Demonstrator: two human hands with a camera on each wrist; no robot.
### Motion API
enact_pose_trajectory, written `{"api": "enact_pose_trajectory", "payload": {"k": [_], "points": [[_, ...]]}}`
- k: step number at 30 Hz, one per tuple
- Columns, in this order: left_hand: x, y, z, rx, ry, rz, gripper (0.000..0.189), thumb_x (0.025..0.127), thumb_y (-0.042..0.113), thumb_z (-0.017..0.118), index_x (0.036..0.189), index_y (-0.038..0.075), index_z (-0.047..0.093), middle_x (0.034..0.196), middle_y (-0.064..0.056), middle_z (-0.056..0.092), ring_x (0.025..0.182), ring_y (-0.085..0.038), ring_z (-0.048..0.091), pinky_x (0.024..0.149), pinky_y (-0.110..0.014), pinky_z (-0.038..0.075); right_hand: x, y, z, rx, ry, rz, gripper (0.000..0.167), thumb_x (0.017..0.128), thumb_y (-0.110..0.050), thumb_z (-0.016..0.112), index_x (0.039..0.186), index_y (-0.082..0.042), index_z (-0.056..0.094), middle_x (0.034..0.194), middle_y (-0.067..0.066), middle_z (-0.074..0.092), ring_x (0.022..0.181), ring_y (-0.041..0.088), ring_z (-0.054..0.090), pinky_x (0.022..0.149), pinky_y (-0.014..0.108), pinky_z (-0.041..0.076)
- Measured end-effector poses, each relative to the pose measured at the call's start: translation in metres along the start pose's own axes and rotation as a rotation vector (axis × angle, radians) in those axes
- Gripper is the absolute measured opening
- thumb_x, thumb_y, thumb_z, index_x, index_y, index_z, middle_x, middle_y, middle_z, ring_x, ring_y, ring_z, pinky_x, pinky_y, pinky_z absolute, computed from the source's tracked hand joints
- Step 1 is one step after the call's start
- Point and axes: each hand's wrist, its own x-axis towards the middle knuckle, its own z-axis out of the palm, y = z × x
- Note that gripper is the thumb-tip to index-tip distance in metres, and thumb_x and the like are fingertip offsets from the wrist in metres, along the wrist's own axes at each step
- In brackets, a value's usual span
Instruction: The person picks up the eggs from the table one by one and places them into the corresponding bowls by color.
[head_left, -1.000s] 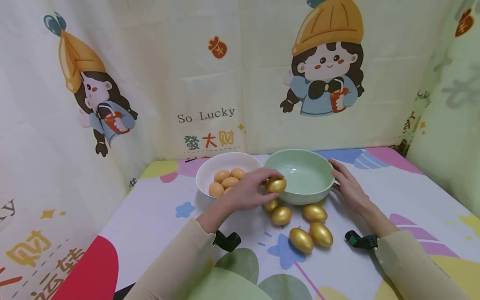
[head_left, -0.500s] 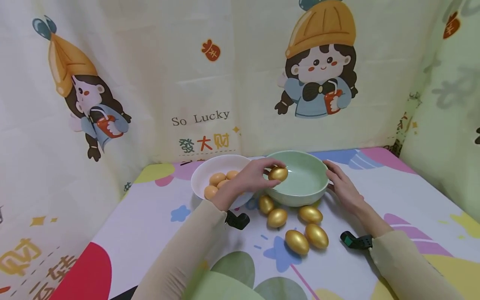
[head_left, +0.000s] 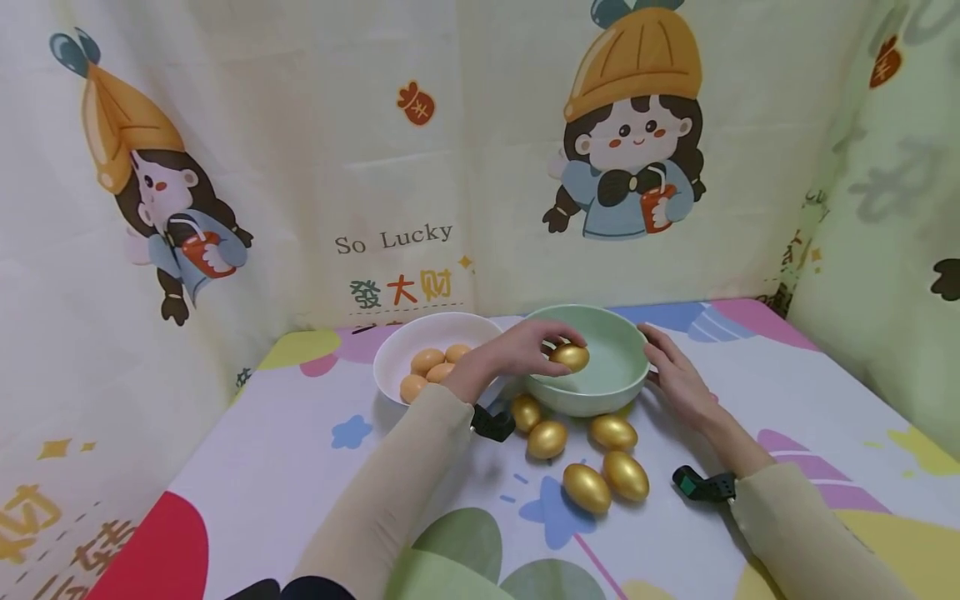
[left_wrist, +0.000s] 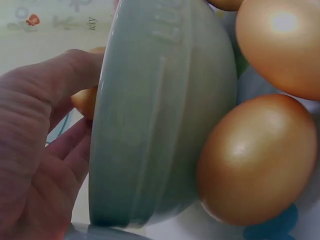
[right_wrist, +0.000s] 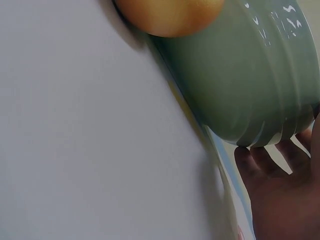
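In the head view, my left hand (head_left: 517,348) pinches a gold egg (head_left: 570,357) over the left side of the pale green bowl (head_left: 615,379). The left wrist view has the bowl's wall (left_wrist: 165,115) hiding most of that egg and the fingertips. My right hand (head_left: 681,379) holds the bowl's right side, its fingertips (right_wrist: 243,155) against the outer wall in the right wrist view. Several gold eggs (head_left: 587,488) lie on the table in front of the bowl. One gold egg (left_wrist: 260,160) appears large beside the bowl in the left wrist view.
Left of the green bowl stands a white bowl (head_left: 386,367) with several brown eggs (head_left: 427,362), partly behind my left forearm. A patterned cloth covers the table (head_left: 285,450). Printed curtains (head_left: 510,167) hang close behind it and at both sides.
My left hand has carried the gold egg rightward, from beside the green bowl's left rim to over its inside. My right hand stays at the bowl. The head view has shifted slightly.
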Motion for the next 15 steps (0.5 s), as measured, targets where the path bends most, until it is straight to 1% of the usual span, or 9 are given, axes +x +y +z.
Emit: {"api": "enact_pose_trajectory", "payload": {"k": [5,8,12,15], "points": [[0.011,-0.004,-0.001,-0.039,-0.064,-0.029,0.041,0.088,0.001,0.076,0.127,0.005,0.066,0.125,-0.004,0.065,0.116,-0.013,0.058,0.092,-0.019,0.049,0.000,0.001,0.000,0.003,0.011,-0.002,0.059,0.112,-0.030,0.031,0.159,0.002,0.015,0.162,0.024,0.017,0.138,0.030,0.034,0.094,0.014,0.043],[0.017,-0.006,-0.002,-0.042,-0.103,-0.028,0.041,0.088,0.001,0.076,0.127,0.005,0.066,0.125,-0.004,0.065,0.114,-0.013,0.059,0.091,-0.019,0.050,0.000,0.000,0.001,-0.002,0.011,0.010,0.058,0.112,-0.028,0.030,0.159,0.001,0.015,0.163,0.023,0.017,0.140,0.034,0.032,0.094,0.016,0.044],[0.024,-0.008,-0.003,0.007,-0.153,-0.025,0.040,0.088,0.004,0.077,0.127,0.007,0.067,0.124,-0.002,0.067,0.113,-0.013,0.059,0.092,-0.019,0.048,0.000,0.000,0.003,-0.004,0.007,0.018,0.057,0.112,-0.026,0.030,0.159,0.002,0.014,0.163,0.024,0.017,0.141,0.039,0.029,0.094,0.016,0.044],[0.030,-0.008,-0.004,0.059,-0.203,-0.028,0.040,0.088,0.006,0.077,0.127,0.008,0.067,0.124,0.000,0.067,0.113,-0.012,0.059,0.095,-0.019,0.045,0.000,0.001,0.003,0.004,0.012,0.011,0.058,0.112,-0.027,0.030,0.159,0.003,0.014,0.163,0.024,0.017,0.141,0.039,0.029,0.093,0.015,0.044]]}}
